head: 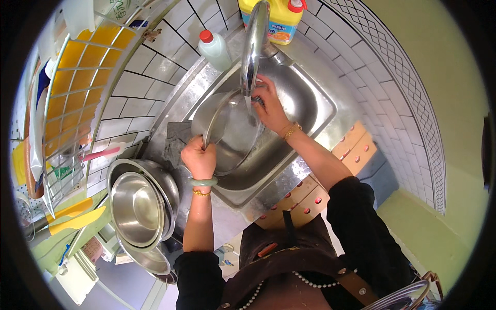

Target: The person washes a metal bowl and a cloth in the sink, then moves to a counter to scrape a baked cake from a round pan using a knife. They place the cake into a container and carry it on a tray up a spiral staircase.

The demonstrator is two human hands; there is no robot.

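My left hand [198,155] grips the rim of a large metal bowl [236,131], which is tilted inside the stainless steel sink [294,155]. Water runs from the curved chrome faucet [252,50] into the bowl. Beneath the spout, my right hand [270,104] has its fingers bent around a dark scrubber [258,101], seen only in part, at the far side of the bowl. Its fingertips are partly behind the faucet.
Stacked metal bowls [137,209] stand at the left of the sink. Behind it are a white bottle with a red cap [215,50] and a yellow detergent jug [285,19]. A wire rack [81,89] hangs at the upper left. Tiled walls enclose the counter.
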